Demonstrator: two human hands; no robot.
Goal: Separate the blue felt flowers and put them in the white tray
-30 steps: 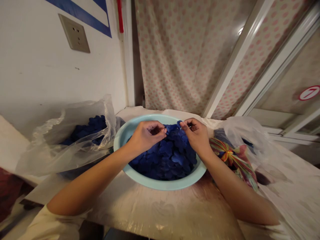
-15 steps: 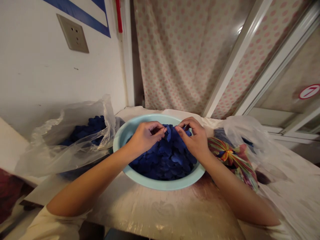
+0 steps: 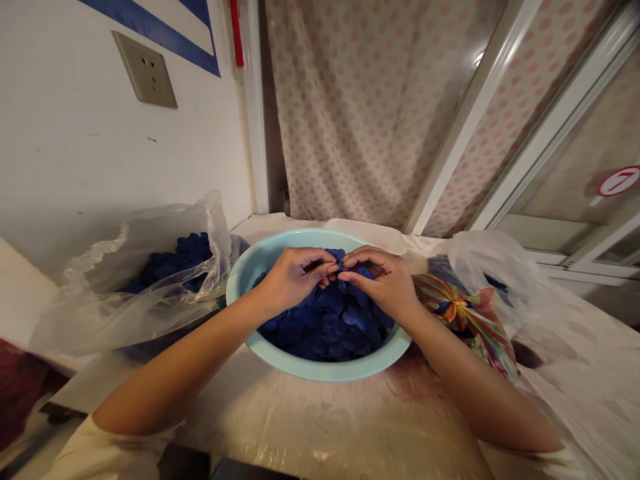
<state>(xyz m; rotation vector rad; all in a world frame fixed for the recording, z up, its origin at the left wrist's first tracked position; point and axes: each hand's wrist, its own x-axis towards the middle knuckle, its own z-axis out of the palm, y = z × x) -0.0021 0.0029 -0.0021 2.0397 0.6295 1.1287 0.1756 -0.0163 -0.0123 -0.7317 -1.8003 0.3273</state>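
A light blue oval basin (image 3: pixel 327 371) stands on the table, with a heap of dark blue petal-shaped pieces (image 3: pixel 325 323) inside. Over the heap, my left hand (image 3: pixel 299 275) pinches a small blue piece (image 3: pixel 340 265) between thumb and fingers. My right hand (image 3: pixel 384 275) is closed on the same piece from the other side, so the fingertips of both hands nearly meet. The piece is mostly hidden by the fingers.
On the left, a clear plastic bag (image 3: pixel 107 320) holds more blue pieces (image 3: pixel 183 257). Right of the basin lie a colourful patterned cloth bundle (image 3: pixel 463 310) and another plastic bag (image 3: pixel 505 267). A dotted curtain (image 3: pixel 350 113) hangs behind the table (image 3: pixel 320 427).
My right hand has moved left toward my left hand, and its fingertips have come onto the blue piece. My left hand has shifted very slightly.
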